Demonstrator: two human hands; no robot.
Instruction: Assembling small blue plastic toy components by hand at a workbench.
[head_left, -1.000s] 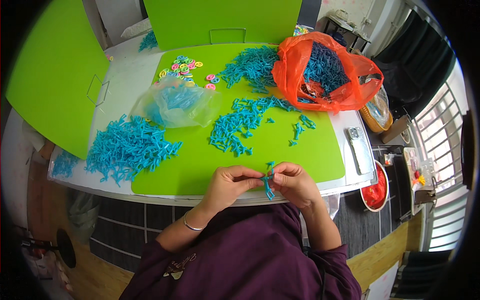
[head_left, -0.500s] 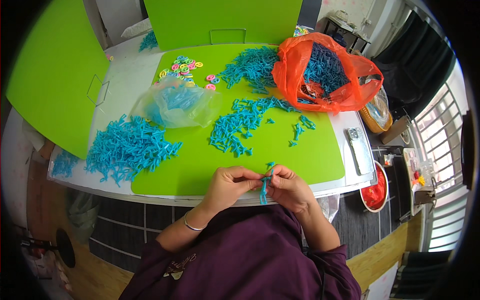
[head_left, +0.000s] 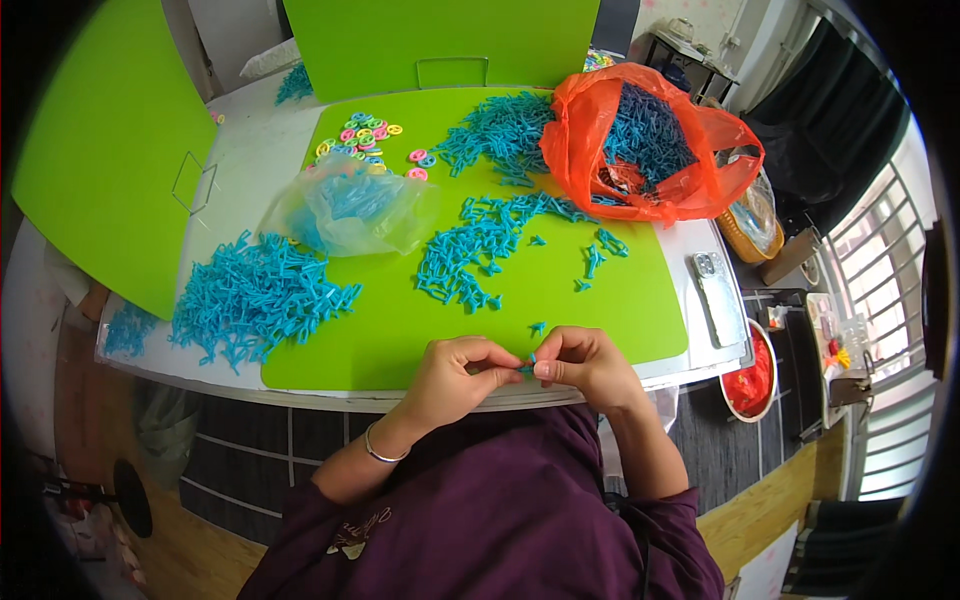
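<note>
Close together above the board's front edge, my left hand (head_left: 450, 378) and my right hand (head_left: 598, 372) both pinch a small blue plastic piece (head_left: 532, 361). Only a bit of it shows between the fingertips, so its full shape is hidden. Just beyond the fingers lies a loose small blue piece (head_left: 538, 328). A scattered group of blue forked plastic pieces (head_left: 455, 260) spreads over the green board (head_left: 380, 350) farther away. To the left stands a large heap of similar blue pieces (head_left: 255, 295).
A clear bag (head_left: 385, 220) with blue pieces sits mid-board, near colourful plastic rings (head_left: 365, 130). At the far right stands an orange bag (head_left: 575, 140) full of darker pieces, beside another blue pile (head_left: 495, 130). A phone (head_left: 718, 300) lies at the table's right edge.
The long forked blue piece that hung below my fingertips no longer shows there; only a small bit is visible between them. My right hand's fingers have closed and shifted slightly.
</note>
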